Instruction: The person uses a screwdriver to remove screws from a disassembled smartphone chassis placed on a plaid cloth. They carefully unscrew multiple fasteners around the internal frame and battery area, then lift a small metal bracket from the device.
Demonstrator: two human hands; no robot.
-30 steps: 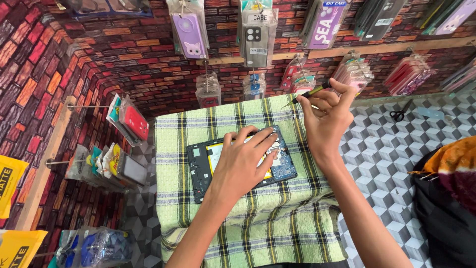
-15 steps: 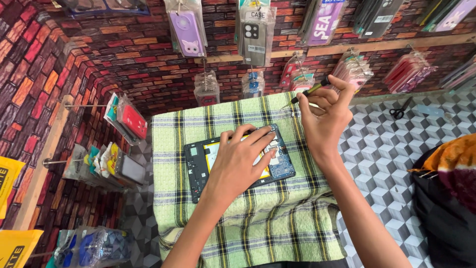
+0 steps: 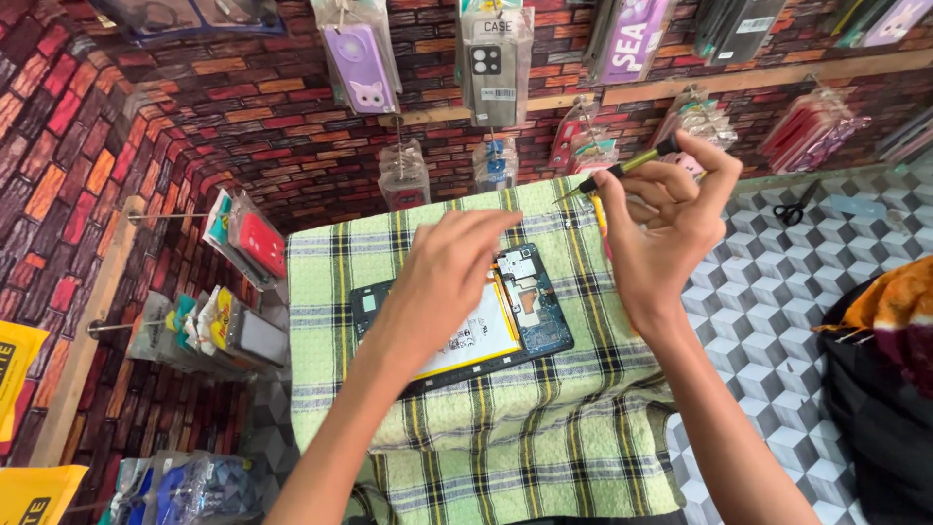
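An opened tablet (image 3: 505,326) with its back off lies on a green checked cloth (image 3: 486,428), showing a white battery and a blue circuit board. My left hand (image 3: 442,277) hovers over the tablet's middle, fingers apart, holding nothing. My right hand (image 3: 666,224) is raised at the tablet's right, above the cloth's far right corner. It grips a small screwdriver (image 3: 622,167) with a yellow-green shaft and black ends, the tip pointing left.
Packaged phone cases (image 3: 486,58) hang on a brick-pattern wall behind the cloth. More packs (image 3: 243,238) hang on hooks at the left. Scissors (image 3: 797,204) lie on a cube-pattern surface at the right. A dark bag with orange fabric (image 3: 889,369) sits at the right edge.
My left hand has lifted off the tablet and spread its fingers, uncovering the battery and board. My right hand with the screwdriver has stayed raised at the right.
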